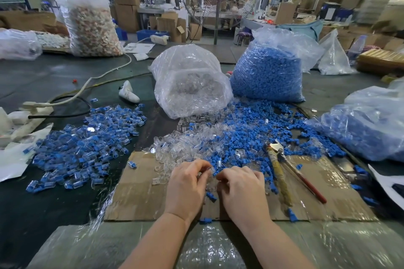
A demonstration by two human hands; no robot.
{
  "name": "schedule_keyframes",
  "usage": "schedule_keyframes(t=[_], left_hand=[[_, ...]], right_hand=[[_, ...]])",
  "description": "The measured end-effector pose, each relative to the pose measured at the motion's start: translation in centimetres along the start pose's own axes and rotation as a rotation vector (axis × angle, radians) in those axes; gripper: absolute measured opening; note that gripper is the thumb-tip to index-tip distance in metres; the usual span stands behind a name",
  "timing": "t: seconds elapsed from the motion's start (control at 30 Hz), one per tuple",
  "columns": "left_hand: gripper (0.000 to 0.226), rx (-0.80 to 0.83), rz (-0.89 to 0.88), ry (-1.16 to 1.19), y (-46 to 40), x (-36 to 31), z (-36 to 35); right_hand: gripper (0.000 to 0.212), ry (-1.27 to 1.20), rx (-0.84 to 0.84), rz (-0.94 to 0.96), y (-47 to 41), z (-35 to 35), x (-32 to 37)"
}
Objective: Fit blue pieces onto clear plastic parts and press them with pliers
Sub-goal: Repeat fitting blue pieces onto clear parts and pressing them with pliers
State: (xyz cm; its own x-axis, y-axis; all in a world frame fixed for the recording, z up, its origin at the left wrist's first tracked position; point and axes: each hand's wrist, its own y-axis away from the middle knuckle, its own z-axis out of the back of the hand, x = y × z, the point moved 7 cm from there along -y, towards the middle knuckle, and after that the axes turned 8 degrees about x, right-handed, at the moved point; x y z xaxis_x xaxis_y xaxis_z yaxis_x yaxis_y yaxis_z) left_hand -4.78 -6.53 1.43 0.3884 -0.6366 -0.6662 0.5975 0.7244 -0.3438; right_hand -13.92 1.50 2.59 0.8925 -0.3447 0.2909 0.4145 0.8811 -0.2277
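My left hand [188, 185] and my right hand [242, 190] meet over a cardboard sheet [140, 199], fingers curled. The left pinches a clear plastic part [206, 173] at its fingertips. The right hand's fingertips curl toward that part; what they hold is hidden. Loose clear parts [175, 144] lie just beyond the hands, and loose blue pieces [247, 135] spread to their right. The pliers [282, 168], with one taped handle and one red handle, lie untouched on the cardboard to the right of my right hand. A heap of assembled blue-and-clear parts [87, 144] sits to the left.
An open bag of clear parts [190, 81] and a bag of blue pieces [269, 72] stand behind the loose piles. Another bag of blue pieces [369, 124] lies at the right. White cable and a glue-gun-like tool [129, 93] lie at the left. A person sits behind a big bag [91, 26] far left.
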Motion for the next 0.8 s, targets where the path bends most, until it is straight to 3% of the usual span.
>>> schedule_keyframes(t=[0.13, 0.3, 0.6, 0.8], left_hand=[[0.010, 0.007, 0.017, 0.023, 0.0, 0.3, -0.1], [0.010, 0.004, 0.016, 0.027, 0.0, 0.1, 0.1], [0.009, -0.012, 0.000, 0.023, 0.0, -0.2, 0.3], [0.009, -0.006, 0.051, 0.087, 0.0, 0.4, 0.3]], right_hand=[[0.013, -0.049, 0.001, 0.141, 0.7, 0.2, 1.3], [0.015, 0.030, 0.128, 0.116, 0.2, -0.8, 1.1], [0.008, -0.200, -0.054, -0.003, 0.1, 0.7, 0.0], [0.014, -0.338, -0.058, -0.038, 0.0, 0.5, -0.2]])
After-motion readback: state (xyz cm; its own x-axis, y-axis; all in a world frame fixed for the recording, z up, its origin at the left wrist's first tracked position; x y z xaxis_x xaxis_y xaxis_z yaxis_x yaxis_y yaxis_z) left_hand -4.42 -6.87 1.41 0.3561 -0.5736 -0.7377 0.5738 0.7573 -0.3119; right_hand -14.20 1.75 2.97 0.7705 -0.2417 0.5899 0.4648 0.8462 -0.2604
